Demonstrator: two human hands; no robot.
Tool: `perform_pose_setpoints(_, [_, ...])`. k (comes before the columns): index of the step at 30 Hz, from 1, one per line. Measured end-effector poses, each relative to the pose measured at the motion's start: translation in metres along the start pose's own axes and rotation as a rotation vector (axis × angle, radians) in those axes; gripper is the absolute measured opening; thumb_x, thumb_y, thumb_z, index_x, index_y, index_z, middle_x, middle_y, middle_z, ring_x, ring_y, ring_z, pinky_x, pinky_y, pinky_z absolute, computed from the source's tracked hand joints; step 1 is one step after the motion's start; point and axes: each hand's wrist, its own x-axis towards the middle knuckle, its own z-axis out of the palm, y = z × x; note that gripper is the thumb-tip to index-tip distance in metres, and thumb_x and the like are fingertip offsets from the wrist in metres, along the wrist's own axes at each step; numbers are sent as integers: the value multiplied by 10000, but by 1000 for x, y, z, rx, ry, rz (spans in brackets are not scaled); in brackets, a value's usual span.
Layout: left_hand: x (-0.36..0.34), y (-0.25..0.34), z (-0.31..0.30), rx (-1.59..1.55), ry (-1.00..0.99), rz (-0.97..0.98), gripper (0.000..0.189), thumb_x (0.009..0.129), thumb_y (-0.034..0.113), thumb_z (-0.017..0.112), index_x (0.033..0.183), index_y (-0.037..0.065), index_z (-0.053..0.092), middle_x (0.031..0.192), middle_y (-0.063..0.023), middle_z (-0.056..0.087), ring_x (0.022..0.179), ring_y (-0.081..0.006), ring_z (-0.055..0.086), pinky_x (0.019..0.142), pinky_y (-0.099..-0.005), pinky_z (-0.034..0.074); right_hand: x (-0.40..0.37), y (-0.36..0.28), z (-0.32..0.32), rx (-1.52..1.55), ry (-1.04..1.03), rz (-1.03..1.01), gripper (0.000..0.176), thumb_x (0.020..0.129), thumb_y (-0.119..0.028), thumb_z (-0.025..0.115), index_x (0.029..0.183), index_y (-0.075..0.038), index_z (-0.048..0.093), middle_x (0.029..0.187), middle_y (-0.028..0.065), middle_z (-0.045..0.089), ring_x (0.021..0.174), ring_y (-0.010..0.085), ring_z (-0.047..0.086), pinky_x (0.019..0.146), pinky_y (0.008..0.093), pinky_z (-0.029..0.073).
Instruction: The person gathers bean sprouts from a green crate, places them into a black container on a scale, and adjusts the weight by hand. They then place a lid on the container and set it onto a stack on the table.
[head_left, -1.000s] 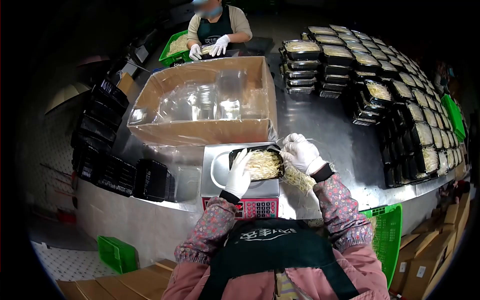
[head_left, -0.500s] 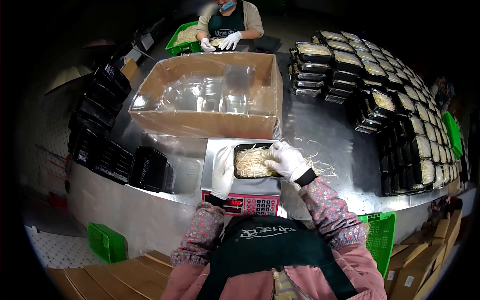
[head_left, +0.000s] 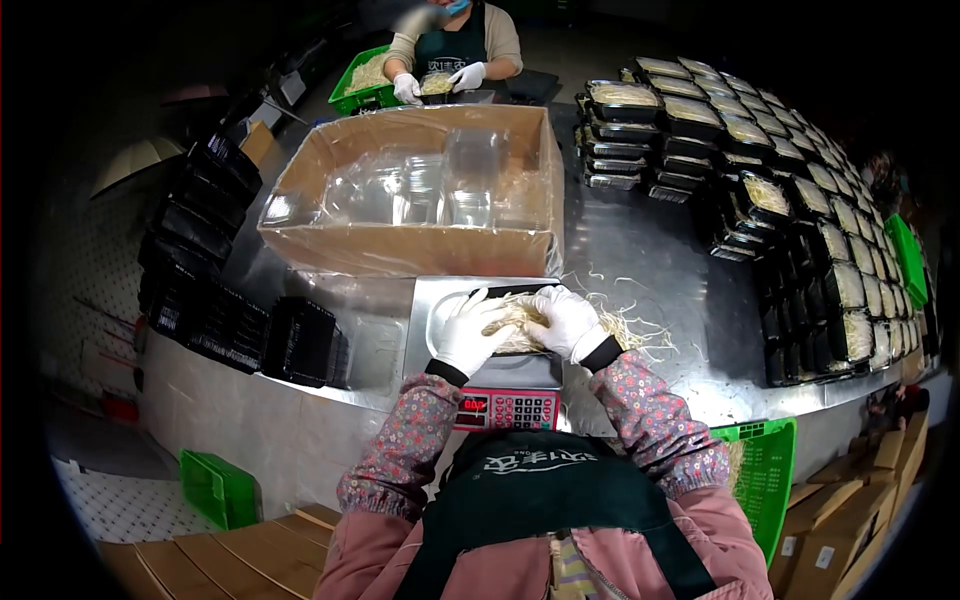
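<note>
A black plastic tray (head_left: 515, 291) of pale bean sprouts (head_left: 516, 322) sits on the metal plate of a scale (head_left: 530, 374) with a red-framed keypad. From the left, my left hand (head_left: 471, 333), in a white glove, reaches over the tray with its fingers curled into the sprouts. Opposite it, my right hand (head_left: 567, 322), also gloved, has its fingers bent around sprouts at the tray's right side. Between them the sprouts bunch up. Much of the tray's rim is hidden under both hands. Loose sprouts (head_left: 638, 333) lie on the metal table right of the scale.
Beyond the scale stands a cardboard box (head_left: 405, 247) of clear plastic lids. Empty black trays (head_left: 300, 340) are stacked at left. Filled, lidded packs (head_left: 745, 135) rise in piles at right. Across the table, a co-worker's gloved hands (head_left: 468, 77) hold a tray.
My left hand has moved from the tray's left edge onto the sprouts. My right hand has shifted slightly left. The sprouts are now gathered between both hands.
</note>
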Motion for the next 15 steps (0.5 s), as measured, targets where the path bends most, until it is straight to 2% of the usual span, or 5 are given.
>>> perform_pose_setpoints(3, [-5,-1,3,-122,110,-78,270,796,261,762,1012,99,752,1190,-86,683,1236,-324,541,1079,-447,378,-8,13,-4,110,-3,54,327,821,-277,681,1092,-96,692,1043,112,640,1030,315,592,869,412,500])
perform_pose_setpoints(7, [-5,2,-18,-2,72,48,422,783,247,765,1174,105,693,1228,-98,662,1225,-326,545,1062,-445,389,-18,10,-21,191,59,90,331,839,-223,675,1152,-120,685,1090,88,638,1074,289,584,910,385,488])
perform_pose_setpoints(8, [-4,3,-24,32,37,107,500,782,242,761,1252,114,650,1246,-109,650,1226,-329,542,1068,-441,382,-16,7,-24,177,24,81,379,833,-188,670,1211,-155,665,1153,100,625,1105,301,569,966,392,460])
perform_pose_setpoints(11, [0,8,-25,85,-4,139,419,792,245,750,1184,111,688,1211,-100,668,1218,-312,552,1066,-439,379,-6,1,-10,-17,62,-154,437,814,-172,670,1250,-152,641,1222,119,601,1149,325,543,1009,406,435])
perform_pose_setpoints(15, [-4,-7,-7,28,21,108,307,784,204,768,1070,103,723,1158,-77,693,1185,-291,585,1053,-435,384,1,5,-5,-89,102,-161,263,791,-199,687,1016,-63,703,1287,129,575,1204,335,515,1019,421,429])
